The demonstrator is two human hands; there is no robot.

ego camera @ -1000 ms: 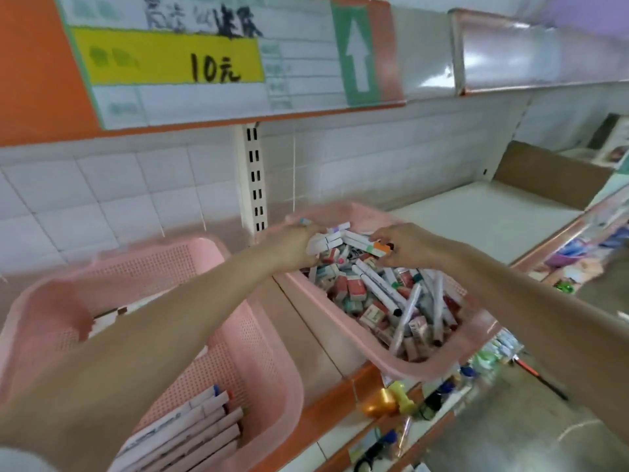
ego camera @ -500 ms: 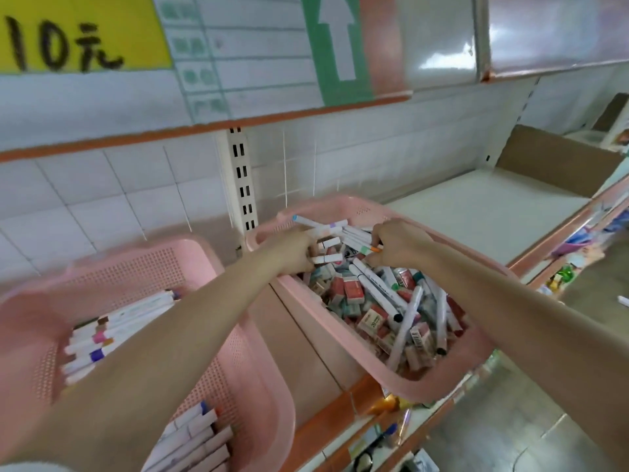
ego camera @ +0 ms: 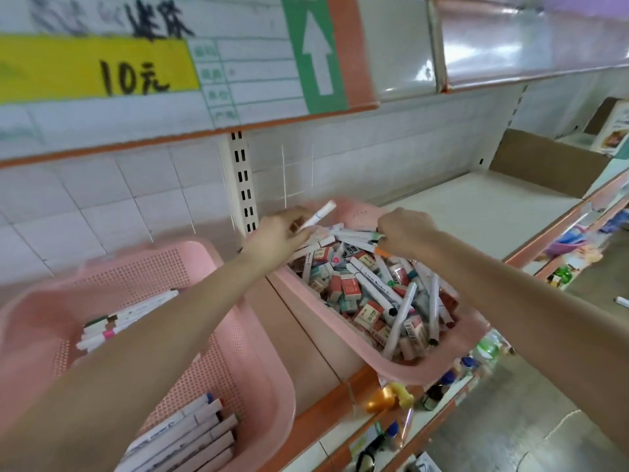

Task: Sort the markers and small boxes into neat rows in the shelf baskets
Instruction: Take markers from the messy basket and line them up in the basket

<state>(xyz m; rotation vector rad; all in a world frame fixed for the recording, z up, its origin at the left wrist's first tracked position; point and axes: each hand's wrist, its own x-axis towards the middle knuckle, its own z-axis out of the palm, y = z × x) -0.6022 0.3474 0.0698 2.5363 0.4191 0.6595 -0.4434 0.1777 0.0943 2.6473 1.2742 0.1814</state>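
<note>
Markers (ego camera: 372,289) and small boxes (ego camera: 349,290) lie jumbled in the pink basket (ego camera: 401,367) at centre right; we judge most sorting undone. Our left hand (ego camera: 275,238) pinches a white marker (ego camera: 320,214), our right hand (ego camera: 405,233) grips several; lower left, another basket (ego camera: 269,379) holds two tidy rows (ego camera: 194,434).

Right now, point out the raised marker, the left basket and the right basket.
raised marker (ego camera: 319,214), head view, middle of its white barrel.
left basket (ego camera: 143,274), head view, back mesh wall.
right basket (ego camera: 408,371), head view, near rim.
</note>
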